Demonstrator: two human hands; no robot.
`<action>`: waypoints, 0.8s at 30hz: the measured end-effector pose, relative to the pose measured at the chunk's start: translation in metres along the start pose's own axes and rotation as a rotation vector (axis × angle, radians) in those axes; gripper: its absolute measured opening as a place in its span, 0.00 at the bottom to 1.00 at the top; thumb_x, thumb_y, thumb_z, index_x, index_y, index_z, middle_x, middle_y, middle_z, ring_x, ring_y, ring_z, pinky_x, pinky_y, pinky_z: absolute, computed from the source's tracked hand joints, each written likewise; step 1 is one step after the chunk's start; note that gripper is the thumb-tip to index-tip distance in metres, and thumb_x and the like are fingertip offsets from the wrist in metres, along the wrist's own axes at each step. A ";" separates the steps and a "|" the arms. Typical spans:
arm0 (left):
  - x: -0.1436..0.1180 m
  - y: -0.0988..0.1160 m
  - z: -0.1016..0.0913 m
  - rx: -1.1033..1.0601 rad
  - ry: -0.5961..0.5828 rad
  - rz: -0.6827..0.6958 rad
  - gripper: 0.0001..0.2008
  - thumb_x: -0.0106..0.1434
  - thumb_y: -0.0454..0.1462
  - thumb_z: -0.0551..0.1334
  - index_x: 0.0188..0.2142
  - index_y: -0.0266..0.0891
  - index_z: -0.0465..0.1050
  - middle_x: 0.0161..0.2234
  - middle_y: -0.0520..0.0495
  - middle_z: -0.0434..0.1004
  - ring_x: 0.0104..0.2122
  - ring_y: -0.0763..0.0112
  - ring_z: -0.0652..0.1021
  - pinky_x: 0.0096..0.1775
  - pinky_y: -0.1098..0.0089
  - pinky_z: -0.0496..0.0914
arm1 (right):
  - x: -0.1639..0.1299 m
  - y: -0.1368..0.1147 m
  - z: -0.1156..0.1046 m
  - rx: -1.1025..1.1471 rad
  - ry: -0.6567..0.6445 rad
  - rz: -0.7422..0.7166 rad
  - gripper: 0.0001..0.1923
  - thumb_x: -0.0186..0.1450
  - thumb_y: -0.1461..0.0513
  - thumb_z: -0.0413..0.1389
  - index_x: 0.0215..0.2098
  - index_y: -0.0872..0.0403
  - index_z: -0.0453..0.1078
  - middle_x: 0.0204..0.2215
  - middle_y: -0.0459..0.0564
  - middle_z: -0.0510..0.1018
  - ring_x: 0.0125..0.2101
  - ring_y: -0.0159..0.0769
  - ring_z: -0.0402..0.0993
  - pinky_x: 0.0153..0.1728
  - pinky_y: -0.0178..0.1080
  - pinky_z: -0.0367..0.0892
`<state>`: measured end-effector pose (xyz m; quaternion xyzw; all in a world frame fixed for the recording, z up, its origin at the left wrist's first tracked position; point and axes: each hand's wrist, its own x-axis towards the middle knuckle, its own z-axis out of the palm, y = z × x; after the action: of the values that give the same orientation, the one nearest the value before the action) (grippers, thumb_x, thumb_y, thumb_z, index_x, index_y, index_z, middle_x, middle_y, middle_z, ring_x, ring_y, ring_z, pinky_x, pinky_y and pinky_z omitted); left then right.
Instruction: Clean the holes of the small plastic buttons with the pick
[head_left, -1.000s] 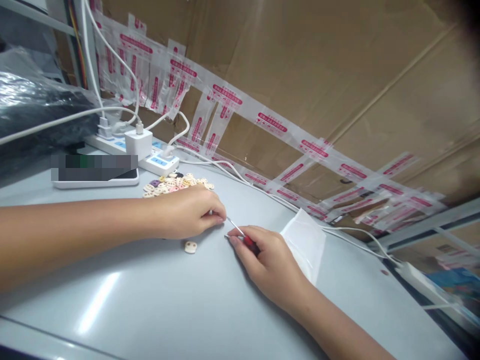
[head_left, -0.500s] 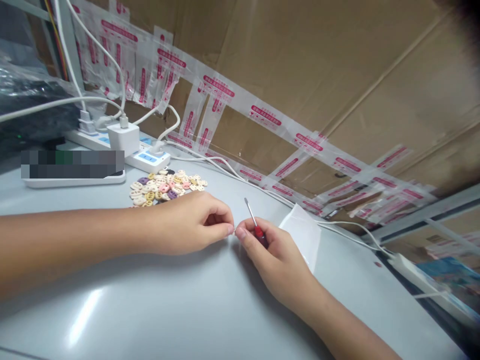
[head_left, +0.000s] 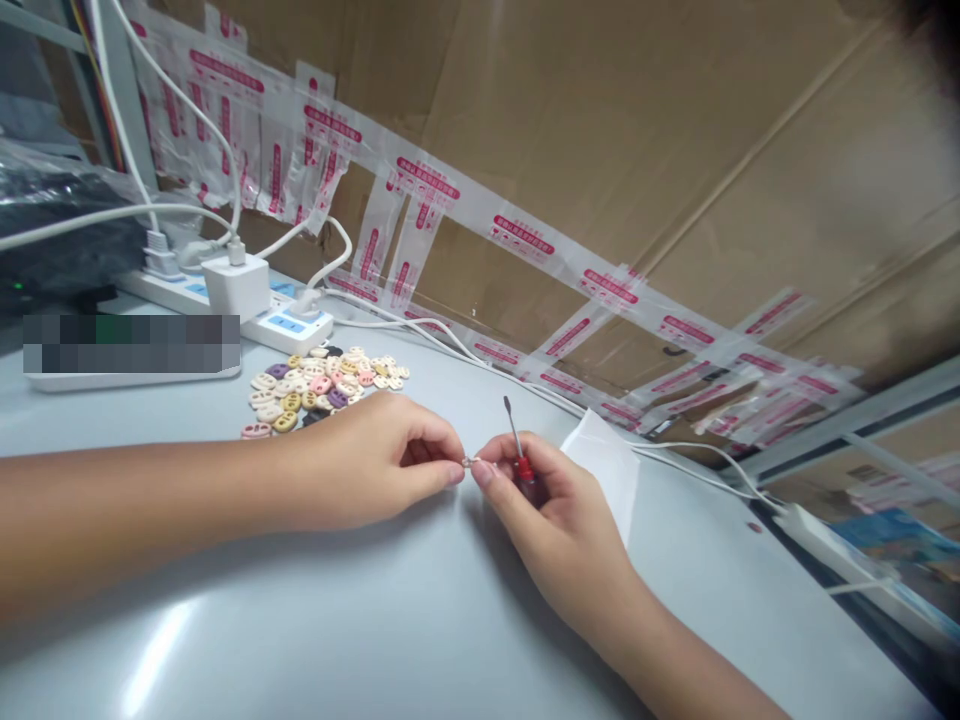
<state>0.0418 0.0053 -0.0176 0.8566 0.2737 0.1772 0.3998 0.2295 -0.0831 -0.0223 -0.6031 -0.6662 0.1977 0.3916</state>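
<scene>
My left hand (head_left: 382, 462) is closed in a pinch, thumb against forefinger, on one end of a tiny pale piece (head_left: 469, 462). Thumb and forefinger of my right hand (head_left: 551, 500) meet the other end, so the two hands nearly touch. A small screwdriver (head_left: 523, 466) with a red handle is also tucked in my right hand, its metal shaft pointing up and away. Too small to name, the pale piece is partly covered by the fingertips. Behind my left hand lies a pile of oval, button-like pieces (head_left: 319, 382) in cream, yellow, pink, purple and black.
A white power strip (head_left: 291, 327) with a charger (head_left: 238, 284) and cables stands at the back left, near a white-edged device (head_left: 135, 380). White paper (head_left: 615, 470) lies behind my right hand. Taped cardboard (head_left: 525, 120) walls off the grey table's (head_left: 337, 620) far edge.
The hands have drawn slightly apart, and more of the pale piece shows between the fingertips. The screwdriver's tip has swung a little to the right. The camera view has shifted slightly.
</scene>
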 end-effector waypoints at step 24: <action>-0.003 -0.008 0.006 0.409 0.402 0.673 0.04 0.69 0.30 0.58 0.40 0.36 0.71 0.32 0.52 0.77 0.32 0.74 0.76 0.36 0.73 0.67 | -0.010 0.001 -0.003 -0.337 0.219 -0.526 0.06 0.66 0.71 0.57 0.38 0.57 0.73 0.27 0.45 0.69 0.24 0.27 0.65 0.24 0.32 0.62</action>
<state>0.0397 0.0039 -0.0281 0.9080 0.0814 0.4028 0.0811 0.2328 -0.0936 -0.0242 -0.4843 -0.7764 -0.0892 0.3933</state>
